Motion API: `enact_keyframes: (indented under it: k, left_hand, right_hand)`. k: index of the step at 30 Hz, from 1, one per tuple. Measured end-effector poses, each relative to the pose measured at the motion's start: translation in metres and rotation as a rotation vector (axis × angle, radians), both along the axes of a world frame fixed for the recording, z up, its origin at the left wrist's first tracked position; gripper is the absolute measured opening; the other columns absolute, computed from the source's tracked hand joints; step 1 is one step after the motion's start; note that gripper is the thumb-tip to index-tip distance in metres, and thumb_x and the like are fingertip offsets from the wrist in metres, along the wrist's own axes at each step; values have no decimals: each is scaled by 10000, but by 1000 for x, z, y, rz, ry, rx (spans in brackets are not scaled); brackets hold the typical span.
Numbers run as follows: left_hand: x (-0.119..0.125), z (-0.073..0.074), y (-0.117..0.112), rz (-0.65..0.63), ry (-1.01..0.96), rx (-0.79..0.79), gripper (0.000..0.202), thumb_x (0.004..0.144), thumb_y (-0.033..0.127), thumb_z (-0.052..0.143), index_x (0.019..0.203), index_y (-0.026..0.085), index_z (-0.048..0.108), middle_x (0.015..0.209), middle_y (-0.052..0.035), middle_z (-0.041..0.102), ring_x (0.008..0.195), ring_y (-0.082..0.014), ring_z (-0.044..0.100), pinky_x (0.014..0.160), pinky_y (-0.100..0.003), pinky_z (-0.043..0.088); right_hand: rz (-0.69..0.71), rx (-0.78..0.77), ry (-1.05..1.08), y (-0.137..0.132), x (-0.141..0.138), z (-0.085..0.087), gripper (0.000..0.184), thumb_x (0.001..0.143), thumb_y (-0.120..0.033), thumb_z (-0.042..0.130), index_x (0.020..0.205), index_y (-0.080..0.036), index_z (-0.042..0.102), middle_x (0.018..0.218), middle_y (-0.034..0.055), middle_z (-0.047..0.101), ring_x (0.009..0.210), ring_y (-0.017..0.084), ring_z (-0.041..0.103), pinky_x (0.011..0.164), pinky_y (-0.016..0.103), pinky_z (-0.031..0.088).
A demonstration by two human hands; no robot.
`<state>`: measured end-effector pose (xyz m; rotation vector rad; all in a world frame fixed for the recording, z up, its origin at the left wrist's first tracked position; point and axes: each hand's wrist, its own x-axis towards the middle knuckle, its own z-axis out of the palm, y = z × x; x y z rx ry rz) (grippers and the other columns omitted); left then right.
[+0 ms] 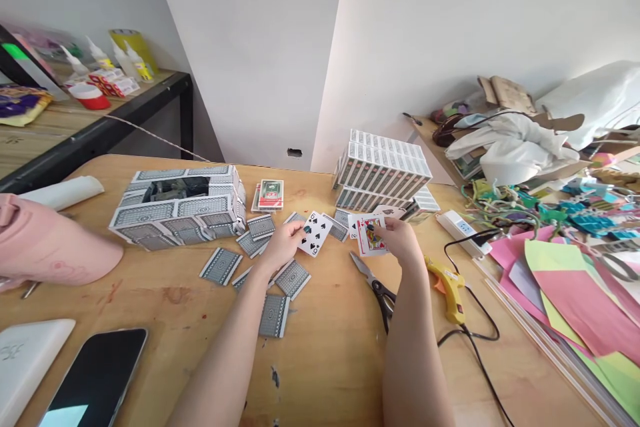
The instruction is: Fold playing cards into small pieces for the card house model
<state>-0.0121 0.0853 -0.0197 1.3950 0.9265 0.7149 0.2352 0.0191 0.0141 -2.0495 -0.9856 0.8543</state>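
Note:
My left hand (286,245) pinches a six of spades (313,235) face up, thumb on its left edge. Over at the right, my right hand (401,243) is closed on a red-suited face card (369,245), with a card marked 2 (353,225) partly showing behind it. Several grey-backed playing cards (220,265) lie face down around and under my left forearm. Below the face card lies a pair of black-handled scissors (373,280), its handles partly hidden by my right forearm.
A box covered in playing cards (175,213) stands left, beside two card packs (271,194). A stacked block of cards (385,163) is at the back. Right are a yellow glue gun (450,290), power strip (463,232) and coloured paper (575,287); left, a phone (95,380) and pink tumbler (55,240).

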Motion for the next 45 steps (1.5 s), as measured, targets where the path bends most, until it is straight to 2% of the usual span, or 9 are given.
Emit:
enact_keyframes:
  k: [4,11,18,23,27,33,37,41,45]
  left_hand:
    - [0,-2,1,9,-90,-61,270,729,274,518,947,138,601,794,-52,670,705,-191,621,621,-289,480]
    - [-6,-1,3,10,-86,-88,335,718,174,493,1036,158,596,860,-63,692,770,-192,639,680,-302,498]
    - [-10,1,6,32,-122,-76,345,718,251,550,1041,148,613,911,-70,691,834,-208,631,719,-316,499]
    - [-8,6,2,138,-182,-133,417,680,401,644,1002,140,597,912,-73,684,822,-206,633,687,-305,506]
    - [-5,5,0,126,-214,-129,425,636,358,689,983,135,588,905,-72,687,782,-194,644,707,-324,509]
    - [-8,-1,8,465,-213,10,336,654,303,653,939,135,602,929,-65,683,825,-197,634,702,-287,497]
    - [-10,-4,10,487,-263,-6,344,659,290,637,963,135,597,951,-70,686,850,-204,633,725,-292,495]
    - [-10,-3,8,411,-116,78,342,698,297,588,997,132,606,947,-72,690,845,-211,634,722,-290,487]
    - [-11,-2,6,395,253,282,345,744,285,533,1050,149,616,989,-87,685,888,-240,625,776,-330,463]
  right_hand:
    - [31,80,241,3,-11,5,189,727,-235,544,898,-174,596,768,59,713,646,199,683,524,275,537]
    - [63,114,318,6,-20,7,132,703,-211,568,824,-168,596,797,48,711,671,191,682,560,280,550]
    - [182,47,394,7,-34,11,406,656,-181,607,1054,-192,526,922,57,699,702,204,685,475,254,536]
    - [297,114,398,12,-50,10,302,653,-157,609,947,-177,542,920,48,696,790,192,676,603,263,552]
    - [372,151,398,16,-56,6,280,649,-125,598,924,-170,569,939,44,688,843,182,662,705,286,547]
    - [454,1,206,12,-50,5,404,644,-74,571,1032,-185,575,926,23,680,809,159,661,700,271,544]
    - [578,-46,245,11,-53,2,387,636,-53,558,990,-201,604,920,11,689,833,159,658,721,267,537]
    - [511,36,311,14,-57,-1,294,651,-97,564,926,-182,623,847,19,701,788,181,669,669,286,544]
    - [405,147,404,17,-56,2,160,661,-206,625,816,-164,628,795,43,708,728,197,674,620,289,540]
